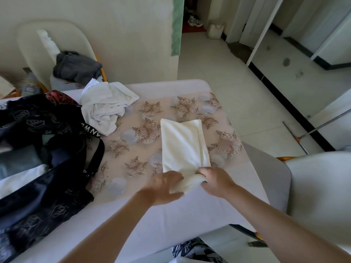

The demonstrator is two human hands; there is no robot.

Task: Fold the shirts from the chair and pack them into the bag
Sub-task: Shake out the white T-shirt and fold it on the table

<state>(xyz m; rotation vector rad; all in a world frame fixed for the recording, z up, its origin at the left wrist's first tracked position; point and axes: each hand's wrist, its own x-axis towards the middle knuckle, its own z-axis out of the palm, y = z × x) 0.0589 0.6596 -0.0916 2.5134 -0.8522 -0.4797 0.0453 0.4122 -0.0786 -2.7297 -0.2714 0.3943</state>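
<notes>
Narrow folded cream shirt, near end bunched up

On table ctr: cream shirt folded narrow, flat, near end bunched. Further back, white shirt crumpled beside open black bag w/ folded clothes inside. On chair: grey shirt, heaped.

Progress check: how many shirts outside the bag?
3: cream shirt in left hand and right hand; white shirt beside the bag; grey shirt on the chair. More may hide underneath.

The flower-patterned table carries a folded cream shirt, a crumpled white shirt and a black bag.
</notes>
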